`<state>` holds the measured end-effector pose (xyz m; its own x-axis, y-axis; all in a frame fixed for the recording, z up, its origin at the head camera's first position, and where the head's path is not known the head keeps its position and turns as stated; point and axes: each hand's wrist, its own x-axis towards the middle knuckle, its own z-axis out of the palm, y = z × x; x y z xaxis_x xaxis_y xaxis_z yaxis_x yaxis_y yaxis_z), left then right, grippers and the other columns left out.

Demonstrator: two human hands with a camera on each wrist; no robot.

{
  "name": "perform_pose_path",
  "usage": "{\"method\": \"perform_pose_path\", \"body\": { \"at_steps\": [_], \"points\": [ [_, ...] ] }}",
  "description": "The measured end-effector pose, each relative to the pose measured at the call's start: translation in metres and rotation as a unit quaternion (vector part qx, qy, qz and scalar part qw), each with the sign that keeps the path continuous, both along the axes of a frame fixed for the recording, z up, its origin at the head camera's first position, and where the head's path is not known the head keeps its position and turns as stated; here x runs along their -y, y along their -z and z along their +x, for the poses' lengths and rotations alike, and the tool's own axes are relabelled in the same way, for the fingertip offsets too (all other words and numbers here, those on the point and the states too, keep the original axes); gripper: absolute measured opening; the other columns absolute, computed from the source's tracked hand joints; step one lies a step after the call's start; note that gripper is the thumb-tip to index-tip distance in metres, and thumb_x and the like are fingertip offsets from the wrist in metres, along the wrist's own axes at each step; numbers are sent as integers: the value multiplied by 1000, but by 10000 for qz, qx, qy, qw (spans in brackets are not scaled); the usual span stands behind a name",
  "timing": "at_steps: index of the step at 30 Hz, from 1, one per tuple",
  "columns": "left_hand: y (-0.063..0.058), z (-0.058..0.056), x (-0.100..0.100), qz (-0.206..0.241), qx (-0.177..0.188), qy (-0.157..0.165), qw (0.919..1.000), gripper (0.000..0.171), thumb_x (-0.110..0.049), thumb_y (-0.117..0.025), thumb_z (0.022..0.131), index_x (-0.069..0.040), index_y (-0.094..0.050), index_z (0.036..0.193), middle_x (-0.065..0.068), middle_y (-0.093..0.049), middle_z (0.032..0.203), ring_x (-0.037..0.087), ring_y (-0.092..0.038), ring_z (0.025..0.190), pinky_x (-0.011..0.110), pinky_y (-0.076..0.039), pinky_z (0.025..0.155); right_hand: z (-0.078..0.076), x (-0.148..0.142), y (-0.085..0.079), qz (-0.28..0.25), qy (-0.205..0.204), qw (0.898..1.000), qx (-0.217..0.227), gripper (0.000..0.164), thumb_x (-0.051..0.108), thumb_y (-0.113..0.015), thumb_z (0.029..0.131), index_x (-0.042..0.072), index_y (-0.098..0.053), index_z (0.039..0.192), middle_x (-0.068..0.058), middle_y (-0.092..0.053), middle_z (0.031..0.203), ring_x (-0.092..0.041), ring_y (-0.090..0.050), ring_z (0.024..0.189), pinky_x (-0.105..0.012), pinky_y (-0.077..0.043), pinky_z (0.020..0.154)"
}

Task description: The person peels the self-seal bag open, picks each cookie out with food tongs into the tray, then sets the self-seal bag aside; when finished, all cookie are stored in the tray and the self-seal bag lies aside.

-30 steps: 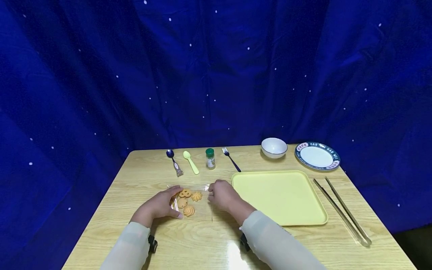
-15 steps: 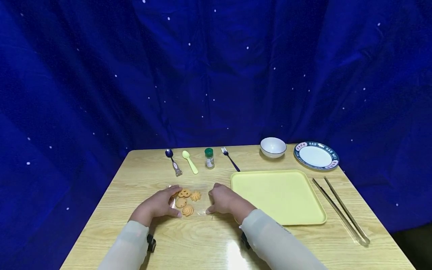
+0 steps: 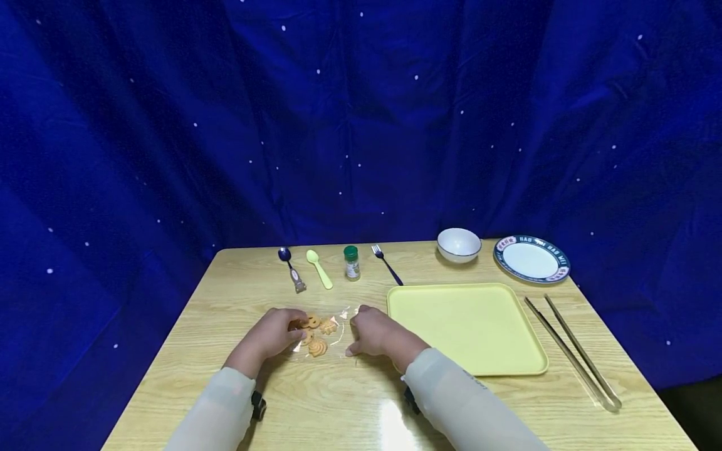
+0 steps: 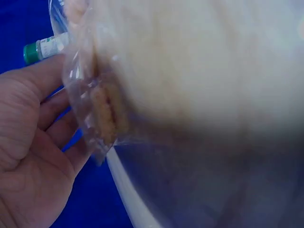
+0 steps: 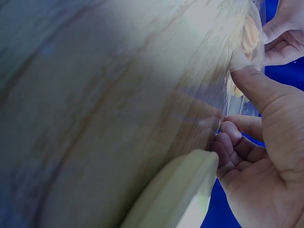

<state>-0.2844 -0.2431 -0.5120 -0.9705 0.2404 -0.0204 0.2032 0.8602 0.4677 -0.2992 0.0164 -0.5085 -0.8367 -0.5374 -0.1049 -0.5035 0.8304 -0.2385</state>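
Note:
A clear plastic bag [image 3: 338, 341] with several golden cookies [image 3: 318, 347] inside lies left of centre on the table. My left hand [image 3: 276, 333] grips its left end, fingers and thumb bent around the cookies there. In the left wrist view, the fingers [image 4: 61, 116] run behind the plastic beside a cookie [image 4: 108, 111] seen edge-on. At the other end, my right hand [image 3: 375, 332] holds the bag's right edge, thumb toward me and fingers on the far side. The right wrist view has the thumb [image 5: 254, 85] against the film, the other fingertips curled below.
A yellow tray [image 3: 468, 329] lies right of the bag, close to my right forearm, with metal tongs [image 3: 581, 357] beyond it. Behind are a dark spoon [image 3: 292, 270], yellow spoon [image 3: 319, 269], green-capped jar [image 3: 352, 263], fork [image 3: 387, 265], white bowl [image 3: 459, 245] and rimmed plate [image 3: 532, 259].
My left hand has closed in on the bag's left end, bunching the cookies and wrinkling the plastic. My right thumb has come down to the bag's near right corner.

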Motion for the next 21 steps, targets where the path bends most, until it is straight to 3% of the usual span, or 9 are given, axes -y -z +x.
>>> {"method": "perform_pose_path", "body": {
  "at_steps": [5,10,15,21],
  "points": [
    [2,-2,-3,-12,-298,-135,9995,8,-16,-79,89,-19,-80,96,5,-75,120,28,-68,118,44,-54,104,-1,0,1,-12,-20,10000,-88,42,50,-87,77,13,-73,91,-2,-60,101,-16,-61,89,-32,-57,89],
    [4,-2,-3,-91,-459,-245,9986,4,-17,-79,89,-20,-80,86,3,-77,115,26,-69,115,44,-55,101,0,0,1,20,-35,9999,-114,41,51,-87,77,15,-70,85,-1,-59,98,-14,-59,85,-32,-57,87],
    [3,0,0,-76,-535,-402,9977,6,-18,-78,91,-20,-83,93,0,-78,108,25,-71,112,44,-56,98,0,1,1,21,-130,9998,-130,41,51,-86,78,16,-64,77,-1,-58,94,-14,-57,80,-31,-56,82],
    [0,3,5,215,-549,-457,9972,13,-18,-75,94,-17,-83,105,2,-78,112,26,-70,114,47,-56,100,0,1,1,-14,-53,9999,-89,43,50,-86,78,17,-59,74,-1,-58,95,-13,-55,79,-31,-56,80]
  ]
}}
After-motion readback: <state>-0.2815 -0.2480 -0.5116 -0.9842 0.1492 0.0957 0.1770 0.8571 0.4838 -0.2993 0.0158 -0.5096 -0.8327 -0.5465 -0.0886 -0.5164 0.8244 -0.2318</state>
